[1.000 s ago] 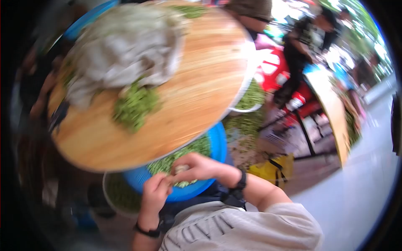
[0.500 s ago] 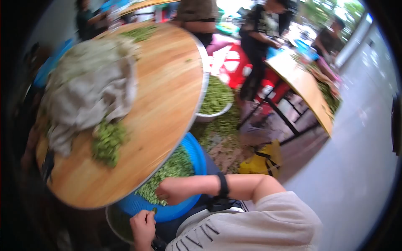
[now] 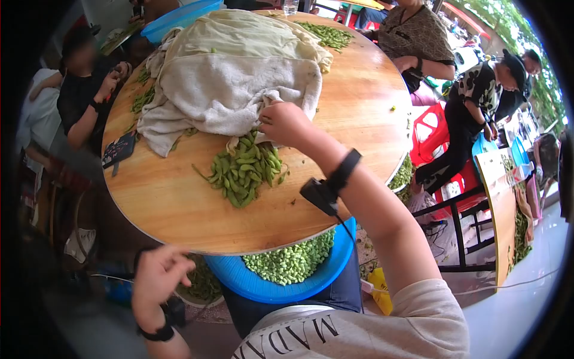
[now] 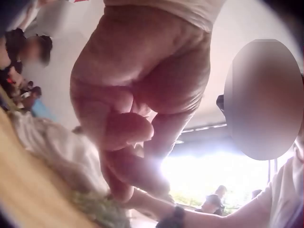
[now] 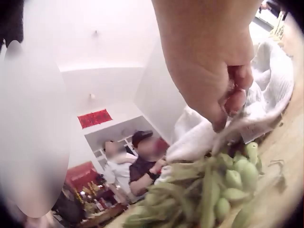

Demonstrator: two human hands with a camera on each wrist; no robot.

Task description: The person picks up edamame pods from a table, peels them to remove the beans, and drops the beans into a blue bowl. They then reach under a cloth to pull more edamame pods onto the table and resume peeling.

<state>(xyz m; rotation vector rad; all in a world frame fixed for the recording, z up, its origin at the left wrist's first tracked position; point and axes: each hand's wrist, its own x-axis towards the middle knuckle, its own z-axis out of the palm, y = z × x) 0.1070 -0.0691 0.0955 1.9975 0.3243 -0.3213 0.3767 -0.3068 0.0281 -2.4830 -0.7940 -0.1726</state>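
Note:
My right hand [image 3: 288, 124] pinches the edge of a pale towel [image 3: 233, 99], which is draped over a big mound on the round table. Seen from the right wrist, its fingertips close on a fold of the white towel [image 5: 275, 80] just above green soybean pods [image 5: 204, 185]. In the head view a small heap of these pods [image 3: 245, 170] spills out below the towel's edge. My left hand [image 3: 158, 275] hangs off the table's near edge, fingers loosely bent and holding nothing. Close by, a blue basin [image 3: 224, 278] on my lap holds shelled green beans [image 3: 293, 260].
The round wooden table [image 3: 359, 119] carries more pods [image 3: 326, 36] at its far side and a dark phone-like thing [image 3: 118, 149] at its left. A person [image 3: 89, 84] sits at the left; others are at the far right, near a second table [image 3: 499, 203] and red stools [image 3: 427, 131].
My right hand has left the beans in the basin and reached forward to the towel. The left hand has moved left, and the green bit at its fingertips is gone. The view has swung left.

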